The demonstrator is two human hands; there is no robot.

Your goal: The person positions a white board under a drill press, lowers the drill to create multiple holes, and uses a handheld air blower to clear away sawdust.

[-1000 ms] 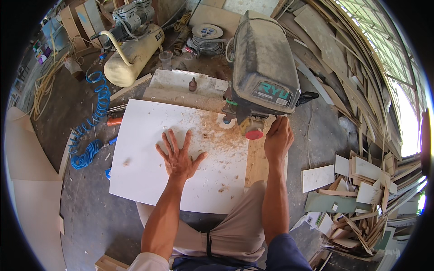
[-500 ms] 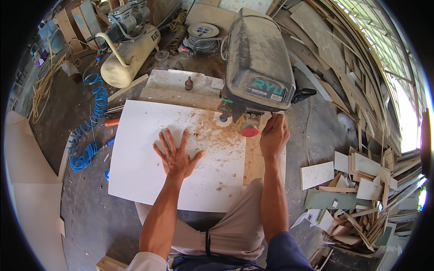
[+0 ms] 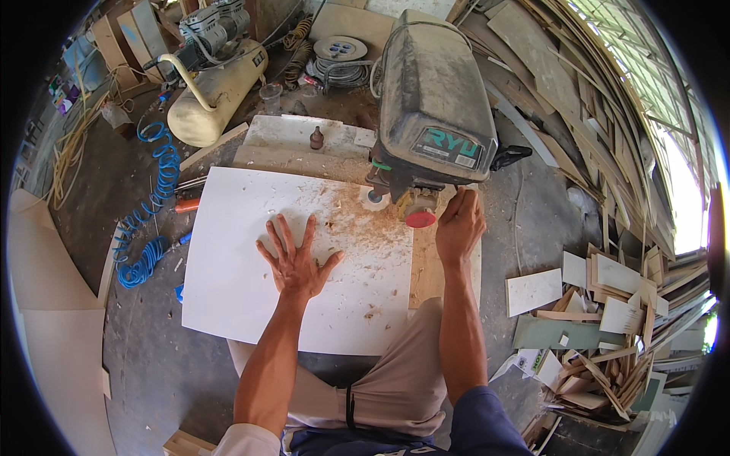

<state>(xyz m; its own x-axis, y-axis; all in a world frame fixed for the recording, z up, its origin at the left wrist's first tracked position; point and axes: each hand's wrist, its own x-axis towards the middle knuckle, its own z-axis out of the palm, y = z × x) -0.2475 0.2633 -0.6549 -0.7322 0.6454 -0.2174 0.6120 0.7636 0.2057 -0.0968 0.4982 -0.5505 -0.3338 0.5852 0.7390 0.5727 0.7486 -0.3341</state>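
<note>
Clock directions are taken from the middle of the white panel [image 3: 228,277], which is laid flat in mid-view, its upper right part beneath the drill head [image 3: 433,114]. The left hand [image 3: 296,262] is set palm down near the panel's centre, fingers spread apart, with nothing clamped. The right hand [image 3: 460,228], between 2 and 3 o'clock, is curled with fingers together just beside the red knob [image 3: 420,220]; whether a lever is gripped cannot be told, as the inside of the fist is hidden.

Dust [image 3: 361,216] is scattered toward 2 o'clock, and the board [image 3: 427,266] is left bare at 3 o'clock.

For the panel to be steadied well, pressure should be spread evenly through the left palm, so that neither a twist nor a lift is allowed. The left fingers are best held well clear of the dusty patch. Any pull by the right hand should be made slowly and smoothly, without sideways force. Loose dust could hide the working spot and should be cleared only once the machine has been stopped.
</note>
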